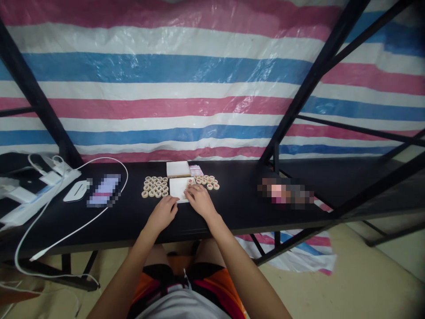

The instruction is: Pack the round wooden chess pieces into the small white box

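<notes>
A shallow white box (177, 188) lies on the black desk (133, 221) in front of me. My left hand (163, 212) rests at its near left corner, fingers curled together with the tips on the edge. Over the box's right side is my right hand (201, 199), its fingers bent down around something small that they partly hide. Just beyond those fingertips a few Chinese chess pieces (190, 181) show in the box. Black-marked Chinese chess pieces (155, 186) stand in rows to the left. Red-marked Chinese chess pieces (210, 179) are grouped on the right.
Behind the box lies another white box part (178, 169), with a printed paper (196, 170) beside it. A phone (104, 190), a white device (77, 190), a power strip (40, 197) and a white cable (124, 177) occupy the left. Black metal posts (299, 102) frame the desk.
</notes>
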Action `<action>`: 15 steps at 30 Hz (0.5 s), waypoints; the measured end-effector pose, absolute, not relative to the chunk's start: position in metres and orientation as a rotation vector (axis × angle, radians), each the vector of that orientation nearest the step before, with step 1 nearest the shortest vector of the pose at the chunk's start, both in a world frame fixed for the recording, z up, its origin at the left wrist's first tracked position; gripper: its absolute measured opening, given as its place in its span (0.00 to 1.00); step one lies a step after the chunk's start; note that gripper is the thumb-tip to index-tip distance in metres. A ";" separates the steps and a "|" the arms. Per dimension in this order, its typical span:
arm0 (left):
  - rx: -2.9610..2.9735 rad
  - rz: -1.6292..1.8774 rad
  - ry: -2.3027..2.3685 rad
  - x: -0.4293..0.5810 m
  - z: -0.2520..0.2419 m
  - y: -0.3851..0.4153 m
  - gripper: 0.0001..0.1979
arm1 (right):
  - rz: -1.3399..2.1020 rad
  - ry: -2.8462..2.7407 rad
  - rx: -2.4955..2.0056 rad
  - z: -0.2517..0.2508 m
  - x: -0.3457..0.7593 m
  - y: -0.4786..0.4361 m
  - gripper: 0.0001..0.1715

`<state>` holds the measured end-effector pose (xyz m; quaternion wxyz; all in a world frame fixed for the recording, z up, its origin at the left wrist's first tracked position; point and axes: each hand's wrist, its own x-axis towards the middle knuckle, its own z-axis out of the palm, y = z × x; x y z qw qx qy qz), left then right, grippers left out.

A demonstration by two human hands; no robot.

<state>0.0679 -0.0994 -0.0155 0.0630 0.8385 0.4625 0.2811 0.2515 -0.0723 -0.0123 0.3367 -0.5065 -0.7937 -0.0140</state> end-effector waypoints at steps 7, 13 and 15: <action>2.552 0.894 1.380 0.068 -0.016 -0.099 0.13 | -0.122 -2.095 -1.409 -0.010 0.249 -0.068 0.19; 2.548 0.879 1.388 0.068 -0.015 -0.100 0.13 | -0.126 -2.072 -1.476 -0.008 0.251 -0.072 0.18; 2.545 0.864 1.392 0.068 -0.015 -0.100 0.13 | -0.105 -2.040 -1.500 -0.007 0.254 -0.073 0.18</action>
